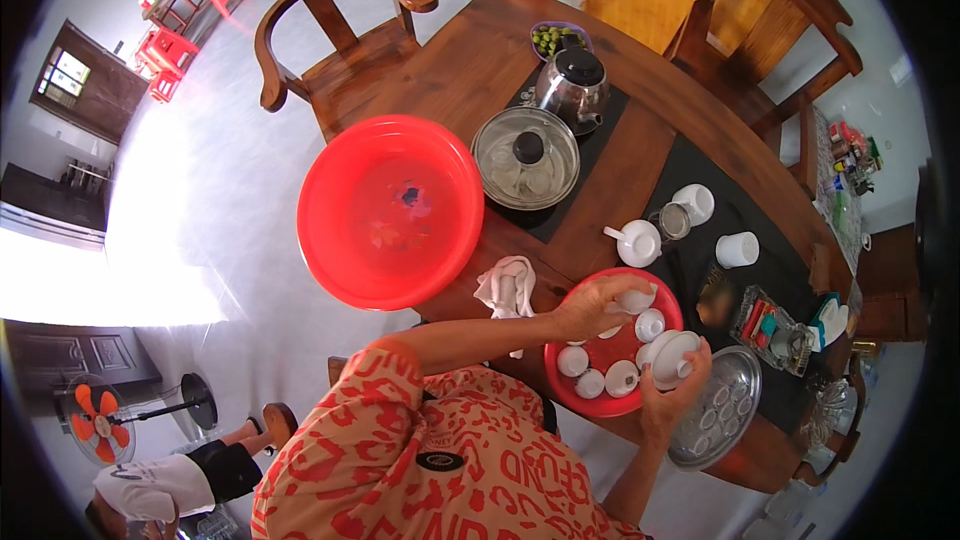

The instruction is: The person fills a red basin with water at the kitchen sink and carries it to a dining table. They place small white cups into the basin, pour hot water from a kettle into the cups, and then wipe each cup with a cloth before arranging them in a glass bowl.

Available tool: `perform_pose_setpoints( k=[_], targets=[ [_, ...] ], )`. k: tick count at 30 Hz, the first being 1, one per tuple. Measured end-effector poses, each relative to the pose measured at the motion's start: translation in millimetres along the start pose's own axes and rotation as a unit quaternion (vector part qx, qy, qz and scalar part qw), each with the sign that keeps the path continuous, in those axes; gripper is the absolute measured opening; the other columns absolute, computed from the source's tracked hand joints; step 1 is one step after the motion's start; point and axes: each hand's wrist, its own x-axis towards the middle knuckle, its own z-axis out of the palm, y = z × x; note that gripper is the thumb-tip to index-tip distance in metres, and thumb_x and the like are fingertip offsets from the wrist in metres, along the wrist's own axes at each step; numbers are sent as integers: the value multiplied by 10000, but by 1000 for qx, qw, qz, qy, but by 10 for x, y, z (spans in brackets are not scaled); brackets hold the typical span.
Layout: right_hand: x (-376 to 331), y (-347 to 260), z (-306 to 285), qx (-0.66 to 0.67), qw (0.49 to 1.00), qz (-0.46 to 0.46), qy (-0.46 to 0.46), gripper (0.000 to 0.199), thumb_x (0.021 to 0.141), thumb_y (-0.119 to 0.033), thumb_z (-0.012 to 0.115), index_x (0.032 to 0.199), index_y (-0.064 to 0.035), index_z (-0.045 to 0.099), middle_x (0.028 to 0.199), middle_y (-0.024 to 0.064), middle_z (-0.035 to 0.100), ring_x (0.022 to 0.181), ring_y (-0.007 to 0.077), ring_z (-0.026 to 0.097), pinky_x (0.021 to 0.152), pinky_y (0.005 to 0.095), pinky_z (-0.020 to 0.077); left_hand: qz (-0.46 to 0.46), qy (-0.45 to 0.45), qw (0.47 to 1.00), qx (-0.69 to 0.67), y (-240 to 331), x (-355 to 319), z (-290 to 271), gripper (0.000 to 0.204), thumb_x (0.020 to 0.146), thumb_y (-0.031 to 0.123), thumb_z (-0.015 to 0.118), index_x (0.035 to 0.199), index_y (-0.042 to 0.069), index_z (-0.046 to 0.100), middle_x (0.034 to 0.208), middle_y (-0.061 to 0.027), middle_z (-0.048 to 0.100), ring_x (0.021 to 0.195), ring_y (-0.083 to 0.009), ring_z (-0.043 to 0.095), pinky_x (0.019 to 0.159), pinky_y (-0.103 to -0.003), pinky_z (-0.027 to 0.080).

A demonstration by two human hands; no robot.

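My left hand (592,308) grips a small white teacup (636,300) above the far side of a small red basin (563,380). In my right hand (676,398), at the basin's right rim, is a white lidded tea bowl (674,354), tilted. Several more small white cups, one of them a teacup (621,378) near my right hand, lie inside the basin. Beside that hand, a round silver tray (748,372) carries several round shapes, too small to tell apart. A white pitcher (639,243) stands just beyond the basin.
A large red basin (340,210) sits at the left table edge, near a glass-lidded pot (500,165) and a steel kettle (575,90). A crumpled white cloth (508,287) lies between the basins. White cups (737,249) stand farther right. A wooden armchair (335,50) is at the far left.
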Motion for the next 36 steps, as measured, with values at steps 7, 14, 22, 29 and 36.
perform_pose_setpoints(
  k=[7, 14, 22, 29, 36],
  targets=[
    [481, -911, 595, 86, 983, -145, -77, 606, 569, -55, 776, 1077, -69, 446, 1289, 244, 435, 1130, 388, 457, 940, 449, 368, -95, 128, 985, 69, 744, -529, -1566, 498, 752, -101, 623, 1189, 95, 483, 1174, -41, 548, 1081, -136, 527, 902, -298, 458],
    [653, -1928, 2155, 131, 943, -234, -197, 622, 553, -96, 807, 1075, -76, 469, 1245, 213, 453, 1098, 398, 466, 893, 443, 444, -172, 174, 850, 467, 441, -1299, -2814, 500, 739, 18, 608, 1195, 200, 512, 1038, -65, 598, 859, -294, 551, 692, -419, 511],
    [516, -2233, 3170, 141, 943, -171, -248, 663, 565, -77, 809, 1110, -76, 432, 1217, 193, 447, 1087, 386, 463, 884, 450, 441, -186, 162, 776, 580, 227, -1534, -3203, 639, 701, 18, 589, 1277, 264, 461, 1162, -98, 467, 953, -325, 510, 671, -419, 532],
    [531, -2504, 3153, 222, 933, -146, -244, 701, 577, -76, 822, 1146, -71, 413, 1266, 192, 432, 1158, 363, 443, 927, 457, 415, -199, 120, 939, -252, 407, -1568, -3448, 761, 710, 102, 588, 1409, 110, 288, 1383, -122, 334, 1283, -288, 342, 971, -444, 420],
    [619, -2635, 2980, 287, 900, -107, -309, 479, 714, -96, 730, 1137, -56, 508, 1269, 174, 442, 1178, 331, 442, 954, 430, 397, -225, 92, 851, -465, 398, -1579, -3444, 645, 831, 277, 518, 1400, 107, 267, 1338, -102, 388, 1197, -249, 460, 896, -441, 479]
  ],
)
